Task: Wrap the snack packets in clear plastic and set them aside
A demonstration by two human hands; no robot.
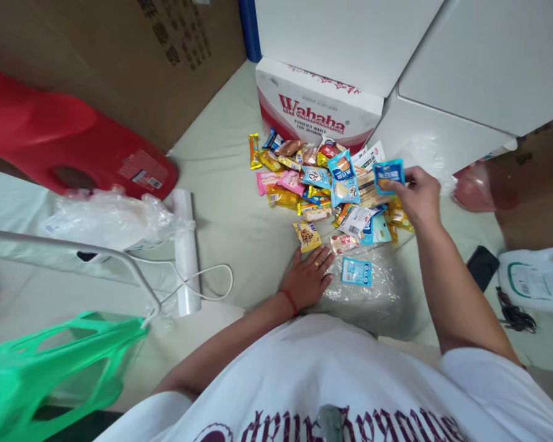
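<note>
My right hand (pixel 419 193) pinches a small blue snack packet (pixel 389 174) above the right side of a heap of wrapped snacks (pixel 313 175). Fingers spread, my left hand (pixel 306 277) lies flat at the near edge of the heap, partly over a clear plastic bag (pixel 373 294). Just beyond its fingertips is a yellow cookie packet (pixel 308 236). On the clear bag rests another blue packet (pixel 356 271), to the right of my left hand. Light-blue bread packets (pixel 345 178) sit in the middle of the heap.
Behind the heap stands a Wahaha water carton (pixel 320 104) against white boxes. A red detergent jug (pixel 74 135), a white plastic roll (pixel 187 252) and a green stool (pixel 64 362) are on the left. To the right are a black phone-like object (pixel 483 268) and a white bottle (pixel 537 279).
</note>
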